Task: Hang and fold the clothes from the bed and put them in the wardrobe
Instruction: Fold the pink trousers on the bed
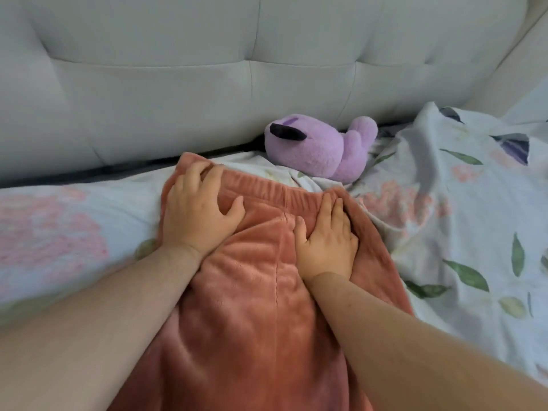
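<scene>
A pair of salmon-pink fleece trousers [255,307] lies lengthwise on the bed, its elastic waistband at the far end. My left hand [198,212] lies flat on the upper left corner of the waistband, fingers spread. My right hand [326,235] presses flat on the fabric just below the right end of the waistband, fingers straight and together. Neither hand grips the cloth. The trouser legs run out of view at the bottom edge.
A purple plush toy [317,146] lies just beyond the waistband against the pale padded headboard [207,69]. The floral bedsheet [462,221] spreads rumpled on the right and flatter on the left.
</scene>
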A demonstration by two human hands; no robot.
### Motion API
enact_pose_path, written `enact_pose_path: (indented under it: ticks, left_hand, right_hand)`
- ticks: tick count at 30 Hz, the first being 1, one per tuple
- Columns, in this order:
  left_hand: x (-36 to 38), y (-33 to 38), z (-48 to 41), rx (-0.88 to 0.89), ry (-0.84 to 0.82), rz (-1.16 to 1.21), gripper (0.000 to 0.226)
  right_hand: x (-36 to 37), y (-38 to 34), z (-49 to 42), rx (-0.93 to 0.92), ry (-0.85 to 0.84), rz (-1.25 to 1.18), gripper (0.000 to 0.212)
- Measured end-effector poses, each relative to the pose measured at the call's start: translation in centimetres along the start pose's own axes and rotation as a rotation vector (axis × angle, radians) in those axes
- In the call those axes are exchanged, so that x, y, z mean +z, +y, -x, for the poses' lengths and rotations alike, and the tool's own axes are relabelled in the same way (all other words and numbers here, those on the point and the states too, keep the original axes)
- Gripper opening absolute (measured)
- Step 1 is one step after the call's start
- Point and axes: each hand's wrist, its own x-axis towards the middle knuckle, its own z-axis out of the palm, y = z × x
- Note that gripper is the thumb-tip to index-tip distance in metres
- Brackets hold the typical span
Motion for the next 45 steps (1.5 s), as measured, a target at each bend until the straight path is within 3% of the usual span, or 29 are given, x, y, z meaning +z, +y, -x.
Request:
enact_pose_path:
  ticks: [7, 12, 16, 22, 24, 26, 28, 30, 31, 34, 38, 41, 45]
  left_hand:
    - [-8.6, 0.6, 3.6, 0.070, -0.205, 0.122, 0.045]
    - [-14.7, 0.9, 14.2, -0.002, -0.177, 0.169, 0.040]
    - [-17.6, 0.1, 23.0, -0.126, -0.184, 0.137, 0.049]
    - [-23.2, -1.7, 38.8, -0.366, -0.034, 0.161, 0.032]
    - [-23.9, -2.2, 44.6, -0.508, -0.004, 0.149, 0.034]
    - [-24.2, -2.2, 49.9, -0.716, -0.020, 0.175, 0.036]
    - [-24.1, -1.5, 53.6, -0.934, -0.017, 0.298, 0.028]
    - [-24.8, -0.7, 56.5, -1.052, 0.005, 0.516, 0.015]
    - [-24.7, -0.7, 56.8, -1.083, 0.004, 0.600, 0.020]
    - [-26.8, 0.6, 59.0, -1.137, 0.087, 0.766, 0.026]
    - [-28.9, 2.8, 60.6, -1.199, 0.207, 1.056, 0.023]
    - [-29.5, 3.3, 61.4, -1.174, 0.258, 1.103, 0.020]
    - [-31.0, 4.8, 61.7, -1.141, 0.012, 1.226, 0.037]
  right_hand:
    - [-5.1, 0.9, 1.8, -0.022, -0.187, -0.167, 0.076]
    - [-9.9, 1.1, 7.3, -0.203, -0.146, -0.197, 0.054]
    - [-10.9, 2.1, 16.4, -0.318, -0.213, -0.195, 0.053]
    - [-11.3, 2.7, 33.9, -0.652, -0.255, -0.408, 0.036]
    - [-12.1, 1.2, 38.8, -0.709, -0.450, -0.482, 0.027]
    - [-12.9, -0.4, 43.1, -0.647, -0.768, -0.535, 0.019]
    - [-13.4, -1.7, 46.1, -0.497, -0.968, -0.599, 0.016]
    - [-13.3, -2.4, 49.1, -0.290, -1.123, -0.653, 0.029]
    - [-12.6, -2.3, 50.1, -0.187, -1.173, -0.676, 0.038]
    - [-12.0, -1.4, 53.8, -0.136, -1.213, -0.721, 0.062]
    - [-12.5, -0.9, 55.4, -0.328, -1.165, -0.737, 0.032]
    - [-13.1, -0.9, 55.4, -0.145, -1.234, -0.909, 0.016]
    - [-15.2, -0.7, 56.2, 0.125, -1.493, -1.160, 0.025]
